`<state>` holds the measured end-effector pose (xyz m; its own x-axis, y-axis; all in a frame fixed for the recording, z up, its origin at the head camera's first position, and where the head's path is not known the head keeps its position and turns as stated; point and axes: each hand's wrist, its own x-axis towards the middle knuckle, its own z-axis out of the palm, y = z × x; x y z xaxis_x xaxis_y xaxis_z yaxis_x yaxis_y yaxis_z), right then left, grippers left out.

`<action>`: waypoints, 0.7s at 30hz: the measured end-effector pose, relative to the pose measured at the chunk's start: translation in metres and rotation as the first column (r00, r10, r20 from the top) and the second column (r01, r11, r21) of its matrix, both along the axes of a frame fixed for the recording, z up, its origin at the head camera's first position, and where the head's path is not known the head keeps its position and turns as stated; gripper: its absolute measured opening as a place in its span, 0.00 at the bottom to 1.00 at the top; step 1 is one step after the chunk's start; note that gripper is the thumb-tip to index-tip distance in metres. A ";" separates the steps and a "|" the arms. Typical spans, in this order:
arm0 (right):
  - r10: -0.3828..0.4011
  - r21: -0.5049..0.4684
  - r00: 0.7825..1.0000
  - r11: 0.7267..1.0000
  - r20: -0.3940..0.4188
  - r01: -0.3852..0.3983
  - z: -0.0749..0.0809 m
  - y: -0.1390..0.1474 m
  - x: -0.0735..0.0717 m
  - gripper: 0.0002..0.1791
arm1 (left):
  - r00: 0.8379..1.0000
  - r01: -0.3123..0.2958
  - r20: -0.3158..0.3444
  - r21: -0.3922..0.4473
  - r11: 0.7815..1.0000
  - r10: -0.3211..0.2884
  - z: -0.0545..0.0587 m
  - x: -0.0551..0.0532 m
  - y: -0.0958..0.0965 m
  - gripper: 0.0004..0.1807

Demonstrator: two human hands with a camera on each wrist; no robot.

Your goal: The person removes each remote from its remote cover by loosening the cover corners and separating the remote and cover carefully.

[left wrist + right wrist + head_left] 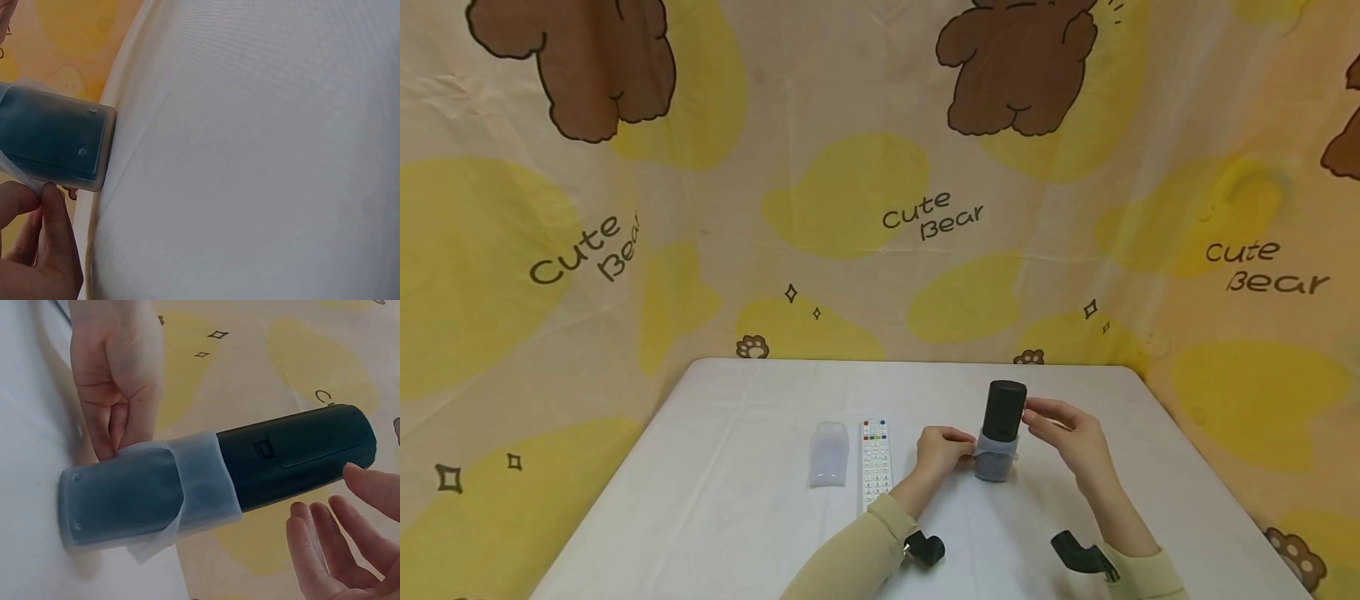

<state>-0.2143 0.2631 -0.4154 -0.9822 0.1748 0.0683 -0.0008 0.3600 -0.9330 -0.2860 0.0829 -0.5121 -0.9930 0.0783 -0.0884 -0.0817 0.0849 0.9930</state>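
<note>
A black remote control (1003, 410) stands upright on the white table, its lower part inside a translucent sleeve (995, 468). The sleeve's upper part (203, 478) is folded over into a loose band around the remote. With thumb and finger, my left hand (942, 447) pinches the sleeve's edge on its left side; the left wrist view shows that hand (44, 250) beside the sleeved end. My right hand (1078, 437) is at the remote's upper right, fingers spread and gently bent. In the right wrist view one fingertip of it (344, 562) meets the remote's edge near the top.
Left of my left hand lie a white remote control (876, 454) with many buttons and another translucent sleeve (828, 458), lying flat. A patterned cloth (850, 192) hangs behind the table's (715, 500) back edge.
</note>
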 end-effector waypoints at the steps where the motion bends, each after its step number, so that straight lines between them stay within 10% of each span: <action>1: -0.005 0.015 1.000 1.000 0.000 0.005 0.001 0.000 0.000 0.30 | 1.000 0.001 0.000 0.001 1.000 -0.001 0.000 0.000 0.000 0.03; 21: 0.063 0.059 0.998 0.996 -0.012 -0.062 0.013 -0.008 -0.011 0.33 | 0.999 0.010 0.039 -0.001 1.000 -0.010 0.002 0.001 -0.001 0.02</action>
<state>-0.2250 0.2551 -0.4020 -0.9900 0.1083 0.0903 -0.0378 0.4127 -0.9101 -0.2846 0.0814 -0.5102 -0.9880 0.0884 -0.1268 -0.1192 0.0871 0.9890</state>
